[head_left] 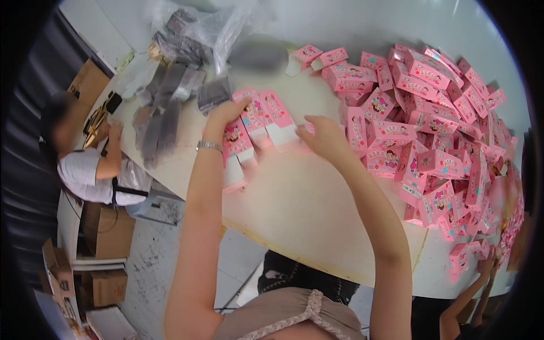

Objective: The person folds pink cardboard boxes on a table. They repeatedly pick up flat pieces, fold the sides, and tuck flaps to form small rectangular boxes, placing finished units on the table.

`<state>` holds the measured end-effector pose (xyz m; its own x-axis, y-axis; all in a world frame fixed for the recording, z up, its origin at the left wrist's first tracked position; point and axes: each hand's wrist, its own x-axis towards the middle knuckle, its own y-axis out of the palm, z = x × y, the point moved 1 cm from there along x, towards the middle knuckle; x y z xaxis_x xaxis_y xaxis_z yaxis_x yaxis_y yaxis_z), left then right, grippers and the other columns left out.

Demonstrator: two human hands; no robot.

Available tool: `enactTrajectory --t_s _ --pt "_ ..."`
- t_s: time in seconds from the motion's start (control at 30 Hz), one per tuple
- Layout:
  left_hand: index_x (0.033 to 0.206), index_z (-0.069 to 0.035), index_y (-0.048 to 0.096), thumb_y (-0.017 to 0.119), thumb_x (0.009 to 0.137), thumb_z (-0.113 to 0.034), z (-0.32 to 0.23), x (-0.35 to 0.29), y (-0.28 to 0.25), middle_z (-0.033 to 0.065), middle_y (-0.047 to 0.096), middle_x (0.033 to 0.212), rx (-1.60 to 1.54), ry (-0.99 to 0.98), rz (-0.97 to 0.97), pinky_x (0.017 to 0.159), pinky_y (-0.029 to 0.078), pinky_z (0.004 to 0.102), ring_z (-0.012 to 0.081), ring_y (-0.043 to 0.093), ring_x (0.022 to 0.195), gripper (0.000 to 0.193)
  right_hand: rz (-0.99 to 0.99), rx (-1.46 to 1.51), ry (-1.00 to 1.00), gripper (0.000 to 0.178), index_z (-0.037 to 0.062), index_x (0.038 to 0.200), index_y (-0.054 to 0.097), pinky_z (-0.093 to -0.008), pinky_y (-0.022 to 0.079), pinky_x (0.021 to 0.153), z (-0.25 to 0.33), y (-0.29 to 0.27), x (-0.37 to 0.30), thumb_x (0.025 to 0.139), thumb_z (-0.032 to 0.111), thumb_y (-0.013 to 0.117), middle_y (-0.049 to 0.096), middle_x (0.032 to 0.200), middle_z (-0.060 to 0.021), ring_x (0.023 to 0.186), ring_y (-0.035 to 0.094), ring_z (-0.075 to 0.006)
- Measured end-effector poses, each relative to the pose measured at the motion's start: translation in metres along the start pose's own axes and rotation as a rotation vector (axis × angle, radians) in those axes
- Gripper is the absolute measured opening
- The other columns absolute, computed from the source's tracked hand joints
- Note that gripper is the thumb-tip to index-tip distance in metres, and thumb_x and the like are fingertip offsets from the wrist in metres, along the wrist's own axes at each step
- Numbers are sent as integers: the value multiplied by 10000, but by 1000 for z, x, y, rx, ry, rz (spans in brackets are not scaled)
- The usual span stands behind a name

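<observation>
In front of me on the table lies a small group of pink cardboard boxes [252, 116] with cartoon pictures, their white end flaps [282, 135] facing me. My left hand [226, 111] is curled around the far left corner of this group, its fingertips over a box. Just right of the group is my right hand [324, 136], its fingers bent and apart, close to the white flap of the rightmost box. Nothing shows within its grasp. Pink box parts near my right fingertips are blurred.
A large heap of pink boxes [419, 124] covers the table's right side. Dark wrapped packs [161, 124] and clear plastic [226, 28] lie at the left and back. A person [88, 170] sits at the left; another person's arms [470, 297] reach in lower right. Cartons [107, 287] stand lower left.
</observation>
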<state>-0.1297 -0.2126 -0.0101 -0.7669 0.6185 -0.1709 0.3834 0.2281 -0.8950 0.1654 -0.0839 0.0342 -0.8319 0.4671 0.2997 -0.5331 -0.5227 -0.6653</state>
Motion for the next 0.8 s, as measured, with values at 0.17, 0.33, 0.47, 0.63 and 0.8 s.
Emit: enactTrajectory --t_s 0.17,0.33,0.47,0.63,0.8 --pt "1017 -38 679 447 748 -748 -22 -13 -1 198 662 1025 -103 61 37 850 456 379 340 627 988 794 455 266 794 586 19 1095 617 -361 509 796 -48 60 113 748 485 697 646 1047 -171 922 643 -238" --pt "1093 -4 639 510 753 -707 -32 -29 -8 201 658 1018 -120 8 86 834 455 354 287 637 967 792 563 621 937 562 65 1074 620 -345 514 761 -32 67 114 729 497 719 665 1007 -92 863 649 -181" --pt "1131 -69 638 457 756 -730 -21 -27 0 160 663 1049 -220 79 16 861 446 359 290 623 1008 782 625 654 877 617 97 1126 602 -377 495 792 -18 54 112 699 523 732 654 1030 -73 891 639 -204" --pt "1305 3 450 488 863 -556 -4 -3 8 212 564 1204 -447 171 -259 950 394 350 273 550 1124 714 595 833 629 620 66 1115 604 -343 490 760 -18 54 109 662 460 758 654 1017 -71 889 634 -202" --pt "1390 25 300 653 845 -200 -33 -48 -73 178 355 1401 -941 695 -804 1069 282 399 274 368 1282 687 392 378 228 516 17 1118 583 -349 500 746 41 -45 108 676 215 758 660 971 -89 864 637 -207"
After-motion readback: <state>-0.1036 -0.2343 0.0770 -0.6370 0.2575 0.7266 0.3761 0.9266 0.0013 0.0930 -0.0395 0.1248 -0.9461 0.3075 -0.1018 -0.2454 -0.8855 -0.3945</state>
